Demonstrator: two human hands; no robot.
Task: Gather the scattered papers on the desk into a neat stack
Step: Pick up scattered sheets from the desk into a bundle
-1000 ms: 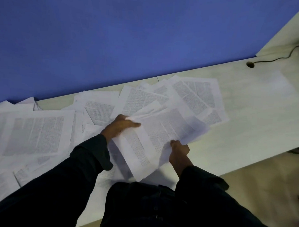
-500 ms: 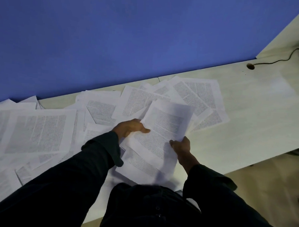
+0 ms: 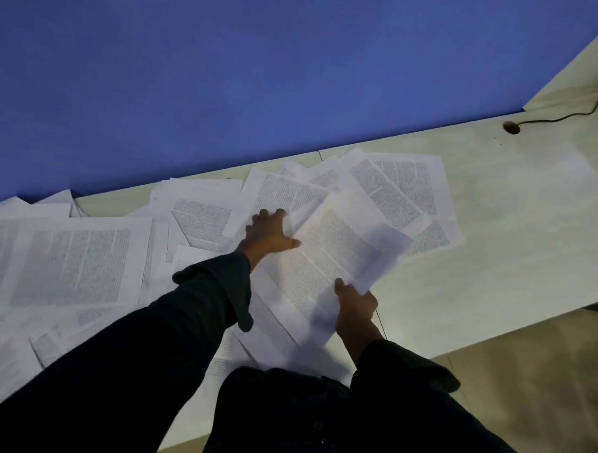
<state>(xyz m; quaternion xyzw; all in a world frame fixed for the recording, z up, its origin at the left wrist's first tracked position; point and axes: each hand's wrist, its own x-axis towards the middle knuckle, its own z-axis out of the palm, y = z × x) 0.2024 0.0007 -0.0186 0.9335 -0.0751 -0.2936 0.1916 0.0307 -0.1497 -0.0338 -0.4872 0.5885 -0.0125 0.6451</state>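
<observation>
Many white printed sheets lie scattered over the pale desk (image 3: pixel 495 255), from a large page at the left (image 3: pixel 73 264) to overlapping pages at the back right (image 3: pixel 398 189). My right hand (image 3: pixel 354 305) grips the near edge of a small bundle of papers (image 3: pixel 337 259), held slightly off the desk. My left hand (image 3: pixel 269 235) reaches forward with fingers spread, resting on a sheet (image 3: pixel 282 194) behind the bundle, its thumb touching the bundle's left edge.
A blue partition wall (image 3: pixel 263 70) runs along the desk's back edge. A cable hole (image 3: pixel 511 127) with a dark cable (image 3: pixel 569 116) sits at the far right. The desk's front edge drops to a light floor (image 3: pixel 531 366) on the right.
My left hand has let go of the bundle's left edge and stretched forward onto a sheet farther back. The right hand keeps its grip on the bundle, which now tilts more to the right.
</observation>
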